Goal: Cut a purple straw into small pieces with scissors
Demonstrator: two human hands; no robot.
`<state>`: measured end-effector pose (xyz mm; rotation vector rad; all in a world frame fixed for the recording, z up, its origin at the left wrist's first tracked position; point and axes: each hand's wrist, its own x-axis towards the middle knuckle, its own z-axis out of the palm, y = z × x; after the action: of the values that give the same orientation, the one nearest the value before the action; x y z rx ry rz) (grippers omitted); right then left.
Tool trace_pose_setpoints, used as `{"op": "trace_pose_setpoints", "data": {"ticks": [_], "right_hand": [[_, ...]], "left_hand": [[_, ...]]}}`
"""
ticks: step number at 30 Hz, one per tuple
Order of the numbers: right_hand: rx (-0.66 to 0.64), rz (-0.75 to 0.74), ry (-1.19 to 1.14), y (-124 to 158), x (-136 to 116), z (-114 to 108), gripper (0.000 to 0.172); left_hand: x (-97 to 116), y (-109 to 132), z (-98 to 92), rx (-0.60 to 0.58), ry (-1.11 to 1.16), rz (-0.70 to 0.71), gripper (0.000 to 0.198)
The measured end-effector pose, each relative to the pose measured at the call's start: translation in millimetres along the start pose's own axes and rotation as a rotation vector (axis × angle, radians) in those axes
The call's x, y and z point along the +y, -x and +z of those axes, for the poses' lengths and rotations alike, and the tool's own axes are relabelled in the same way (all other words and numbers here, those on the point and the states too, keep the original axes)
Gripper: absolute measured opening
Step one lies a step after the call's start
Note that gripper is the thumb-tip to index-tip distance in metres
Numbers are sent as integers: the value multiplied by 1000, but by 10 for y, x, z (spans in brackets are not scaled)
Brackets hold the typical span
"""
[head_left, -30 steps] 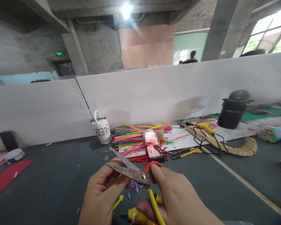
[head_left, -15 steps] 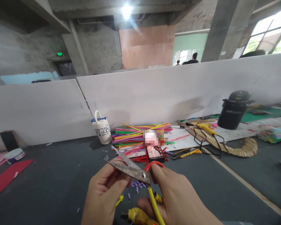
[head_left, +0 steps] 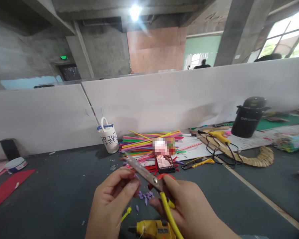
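Observation:
My right hand (head_left: 184,204) grips a pair of scissors (head_left: 143,169) with worn metal blades and red and yellow handles. The blades are closed and point up and to the left, above my left fingertips. Thumb and fingers of my left hand (head_left: 113,196) are pinched together; what sits between them is too small and hidden to name, though a purplish tint shows there. Below the hands, several small purple pieces (head_left: 146,196) lie on the dark table. A yellow glue gun (head_left: 151,228) rests nearest to me, with a small yellow stick-like piece (head_left: 126,215) beside it.
Colourful pipe cleaners (head_left: 139,142) are heaped behind a phone (head_left: 165,163). A white cup (head_left: 109,139) stands left of them. To the right are a utility knife (head_left: 199,162), a second glue gun (head_left: 219,135) with a black cord, and a black bottle (head_left: 249,118). A white partition (head_left: 149,103) runs behind.
The scissor blades went from open to closed and shifted slightly up and right, off my left fingers. The glue gun below shows more fully. My left hand stays nearly in place.

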<state>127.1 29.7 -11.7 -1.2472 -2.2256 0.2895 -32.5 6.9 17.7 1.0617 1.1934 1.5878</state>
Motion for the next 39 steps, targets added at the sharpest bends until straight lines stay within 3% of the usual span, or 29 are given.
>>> {"op": "trace_pose_setpoints", "data": {"ticks": [7,22,30,39], "right_hand": [[76,-38,64,-26,-16,-44,42],[43,-36,60,-16,-28,-20,43],[53,-16,54,-17,-30,-23,42],[31,-22,65,0,-42,-7,40]], "left_hand": [[0,-24,11,-37,-10,-32,3],[-3,2,32,85,68,-93,11],[15,-10,43,58,64,-26,9],[27,1,53,42,43,-49,7]]}}
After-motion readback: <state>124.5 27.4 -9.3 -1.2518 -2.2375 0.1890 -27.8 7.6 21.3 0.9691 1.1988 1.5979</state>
